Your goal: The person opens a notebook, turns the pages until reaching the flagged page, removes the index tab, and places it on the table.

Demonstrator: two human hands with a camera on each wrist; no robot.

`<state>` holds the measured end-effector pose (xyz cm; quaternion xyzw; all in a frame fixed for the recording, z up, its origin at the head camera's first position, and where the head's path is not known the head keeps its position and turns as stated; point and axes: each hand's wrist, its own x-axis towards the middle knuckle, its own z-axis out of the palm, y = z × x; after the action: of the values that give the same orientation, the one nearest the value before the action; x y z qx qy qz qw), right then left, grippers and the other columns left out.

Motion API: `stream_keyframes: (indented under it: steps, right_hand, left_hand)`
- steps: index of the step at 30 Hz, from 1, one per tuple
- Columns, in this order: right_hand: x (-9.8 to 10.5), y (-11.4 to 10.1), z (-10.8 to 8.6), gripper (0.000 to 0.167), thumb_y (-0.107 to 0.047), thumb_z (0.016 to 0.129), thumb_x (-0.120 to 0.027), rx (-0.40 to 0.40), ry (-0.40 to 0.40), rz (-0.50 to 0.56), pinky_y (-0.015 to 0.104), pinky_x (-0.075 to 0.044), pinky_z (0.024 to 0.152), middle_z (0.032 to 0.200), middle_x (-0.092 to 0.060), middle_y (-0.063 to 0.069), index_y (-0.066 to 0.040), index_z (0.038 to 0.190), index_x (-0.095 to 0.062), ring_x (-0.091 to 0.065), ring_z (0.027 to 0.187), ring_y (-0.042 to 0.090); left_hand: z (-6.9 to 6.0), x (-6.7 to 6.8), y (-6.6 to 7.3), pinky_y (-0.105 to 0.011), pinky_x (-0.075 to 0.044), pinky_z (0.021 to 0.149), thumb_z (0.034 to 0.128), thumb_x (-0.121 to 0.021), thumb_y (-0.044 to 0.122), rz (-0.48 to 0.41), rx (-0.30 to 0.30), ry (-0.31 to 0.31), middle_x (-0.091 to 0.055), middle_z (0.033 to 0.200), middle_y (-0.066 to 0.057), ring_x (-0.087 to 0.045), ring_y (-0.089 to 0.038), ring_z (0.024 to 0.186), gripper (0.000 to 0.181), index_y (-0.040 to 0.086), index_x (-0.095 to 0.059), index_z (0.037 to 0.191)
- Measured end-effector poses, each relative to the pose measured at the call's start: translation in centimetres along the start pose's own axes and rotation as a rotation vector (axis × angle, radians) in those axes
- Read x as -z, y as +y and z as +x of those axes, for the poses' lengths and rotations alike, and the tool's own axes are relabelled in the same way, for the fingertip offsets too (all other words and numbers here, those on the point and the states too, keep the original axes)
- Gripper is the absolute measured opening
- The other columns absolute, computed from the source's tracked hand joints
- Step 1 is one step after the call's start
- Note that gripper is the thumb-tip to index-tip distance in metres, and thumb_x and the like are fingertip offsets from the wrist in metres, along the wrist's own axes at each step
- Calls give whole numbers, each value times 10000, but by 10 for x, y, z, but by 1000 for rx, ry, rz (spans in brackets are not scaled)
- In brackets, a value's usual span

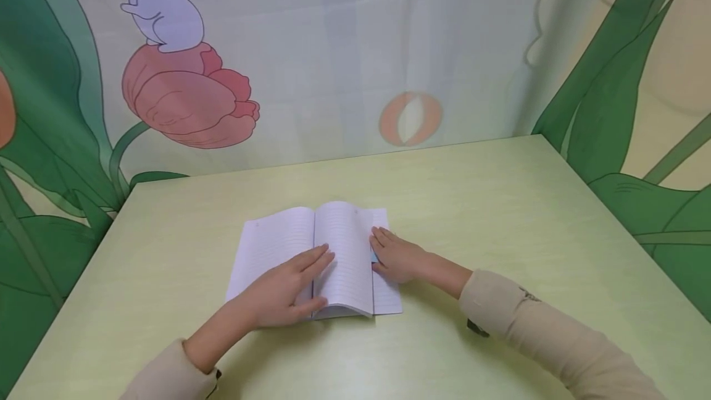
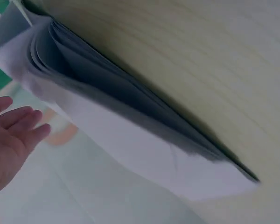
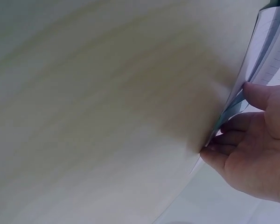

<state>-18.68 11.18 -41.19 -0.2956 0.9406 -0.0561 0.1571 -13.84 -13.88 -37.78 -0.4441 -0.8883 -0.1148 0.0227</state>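
Observation:
A notebook (image 1: 278,234) with lined white pages lies open on the table. My left hand (image 1: 286,292) is over its lower middle, fingers straight and pointing to the upper right; in the left wrist view the hand (image 2: 7,144) shows beyond the raised pages (image 2: 130,135). At the right edge, my right hand (image 1: 399,258) rests on the right-hand page with extended fingers. A small light-blue piece (image 1: 374,257) shows beside its fingers, partly covered by the hand and a curved-up page. The right wrist view has this blue piece (image 3: 235,107) between thumb and fingers, against the page.
The pale yellow-green table (image 1: 500,202) extends around the notebook. Behind it hangs a cloth backdrop (image 1: 311,79) with a printed flower and a white animal. Green printed leaves (image 1: 600,104) border both sides.

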Motion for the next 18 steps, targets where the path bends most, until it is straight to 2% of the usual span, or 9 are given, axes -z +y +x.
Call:
stream_keyframes:
  steps: [2, 5, 9, 14, 18]
  right_hand:
    - [1, 1, 0, 604, -266, 955, -447, 5, 5, 13, 380, -141, 1086, 1461, -158, 256, 123, 1372, -247, -131, 1356, 341]
    - [3, 3, -2, 619, -255, 939, -488, 11, 23, 51, 379, -155, 1083, 1458, -185, 245, 115, 1374, -250, -158, 1352, 335]
    - [6, 8, -4, 667, -261, 910, -549, 28, 50, 114, 382, -184, 1076, 1450, -222, 233, 108, 1378, -249, -205, 1340, 329]
    - [7, 14, -5, 694, -262, 895, -577, 29, 55, 147, 396, -191, 1072, 1441, -229, 250, 124, 1370, -248, -214, 1334, 342]
    - [4, 14, -4, 650, -281, 933, -504, 2, 8, 58, 446, -203, 1061, 1459, -186, 243, 113, 1378, -242, -165, 1350, 335]
  left_hand:
    - [5, -3, 5, -457, -329, 990, 857, -570, 435, -20, 0, -49, -345, 1402, -214, -341, -306, 1285, 684, 12, -392, 1365]
    - [11, -7, 11, -514, -326, 972, 835, -551, 529, 25, 17, -94, -355, 1385, -239, -343, -338, 1277, 726, 31, -427, 1348]
    - [16, -10, 15, -554, -343, 937, 829, -547, 547, 74, 49, -120, -386, 1361, -247, -375, -374, 1246, 710, 41, -467, 1321]
    - [21, -11, 19, -554, -349, 932, 845, -543, 517, 87, 60, -130, -399, 1347, -256, -383, -392, 1233, 674, 34, -475, 1311]
    - [20, -11, 20, -553, -351, 930, 858, -524, 512, 82, 81, -128, -405, 1344, -252, -385, -380, 1236, 670, 27, -464, 1317]
